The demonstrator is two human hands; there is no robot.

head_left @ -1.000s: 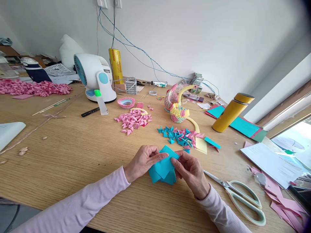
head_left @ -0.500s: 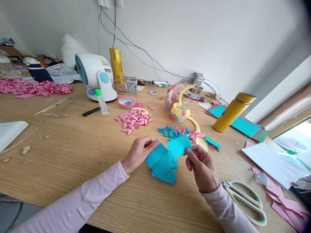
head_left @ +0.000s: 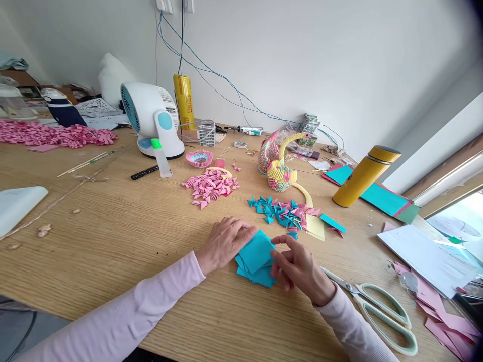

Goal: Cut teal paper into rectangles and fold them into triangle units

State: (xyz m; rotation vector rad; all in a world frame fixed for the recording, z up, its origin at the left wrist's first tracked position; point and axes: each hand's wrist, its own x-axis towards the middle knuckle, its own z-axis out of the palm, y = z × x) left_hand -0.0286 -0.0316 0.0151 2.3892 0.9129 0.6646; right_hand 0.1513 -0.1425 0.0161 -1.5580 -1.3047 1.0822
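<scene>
A small stack of teal paper rectangles point(head_left: 255, 257) lies on the wooden table point(head_left: 113, 241) in front of me. My left hand point(head_left: 225, 242) rests flat on the stack's left edge, fingers pressing it down. My right hand point(head_left: 299, 269) touches the stack's right side with fingertips, fingers spread, holding nothing. Beyond the stack lies a heap of teal and pink folded paper triangles point(head_left: 283, 212), with a yellow paper square point(head_left: 314, 227) beside it.
Scissors point(head_left: 377, 304) lie right of my right hand. A pink triangle pile point(head_left: 210, 186), a modular origami swan point(head_left: 278, 162), a yellow flask point(head_left: 365, 175), a white fan point(head_left: 149, 119), a black pen point(head_left: 143, 173) and loose sheets point(head_left: 426, 256) stand further off.
My right hand, which held one teal rectangle up half a second ago, has lowered it back onto the stack and let go. My left hand has flattened onto the stack.
</scene>
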